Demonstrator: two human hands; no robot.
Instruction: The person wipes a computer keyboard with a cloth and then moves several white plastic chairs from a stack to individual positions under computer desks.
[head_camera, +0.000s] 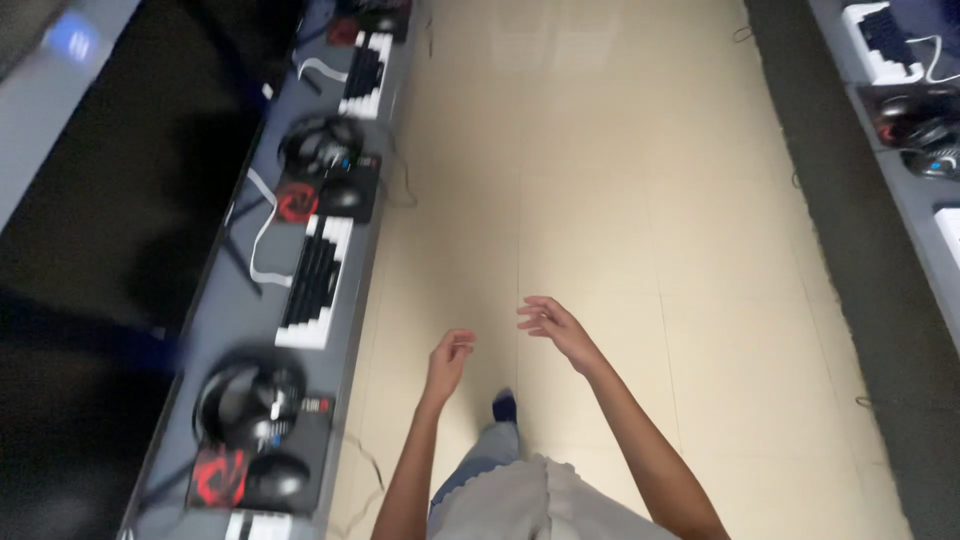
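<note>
Hanging loose over the pale tiled floor (600, 200), the left hand (448, 362) is empty, its fingers softly curled and touching nothing. The right hand (556, 330) floats just beside it, a little farther forward, fingers spread and relaxed, also holding nothing. Below the two hands show a grey garment and one dark shoe (504, 405) on the tiles.

Nearest to the hands is a black-and-white keyboard (315, 282), lying to the left of the left hand on a long grey desk (240, 310) that runs along that side. The keyboard's long axis follows the desk edge, running away from the person, so it lies side-on to the left hand, which is the nearer of the two; the right hand is well apart from it. Closer to the person on the same desk sit a black headset (250, 400) and a dark mouse (277, 480) on a red-and-black pad (222, 476). Farther along are another headset (322, 145) and a second keyboard (365, 75). Far to the right of the right hand, another desk (915, 200) carries similar gear.
</note>
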